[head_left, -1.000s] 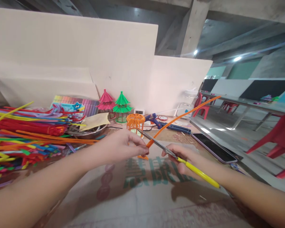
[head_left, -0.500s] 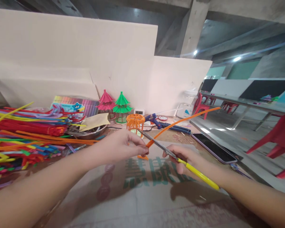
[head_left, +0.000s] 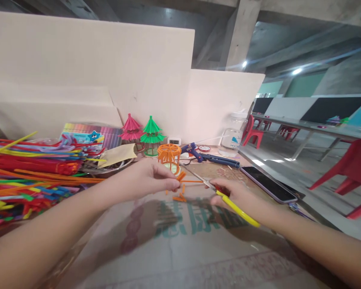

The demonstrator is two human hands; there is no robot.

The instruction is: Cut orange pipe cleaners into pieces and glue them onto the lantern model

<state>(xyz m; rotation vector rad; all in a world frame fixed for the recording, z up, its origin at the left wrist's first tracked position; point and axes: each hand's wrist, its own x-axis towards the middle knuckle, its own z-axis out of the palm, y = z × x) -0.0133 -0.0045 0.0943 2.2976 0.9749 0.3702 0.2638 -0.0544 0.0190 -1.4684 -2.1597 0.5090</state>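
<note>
My left hand [head_left: 152, 176] pinches orange pipe cleaner [head_left: 181, 177] between thumb and fingertips, with short ends showing and a thin length stretching right to the scissors. My right hand [head_left: 240, 196] is closed around the yellow-handled scissors [head_left: 233, 206], whose metal blades point left and away from me, close to the left fingertips. Below the left fingertips, short orange pipe cleaner pieces [head_left: 179, 198] lie on the printed sheet [head_left: 174, 249]. Just behind the hands stands an orange pipe cleaner frame [head_left: 169, 150] with a round top and thin posts.
Coloured pipe cleaners [head_left: 33, 176] are heaped at left, beside a metal bowl [head_left: 120, 166] and a marker set [head_left: 87, 136]. Pink [head_left: 130, 129] and green [head_left: 151, 132] roofed models stand behind. A blue glue gun [head_left: 194, 150], clear jug [head_left: 230, 136] and phone [head_left: 269, 184] are at right.
The long orange pipe cleaner that slanted up to the right past the scissors no longer shows that way. Short pieces are at my left fingertips and more lie on the sheet. The scissors shifted slightly left.
</note>
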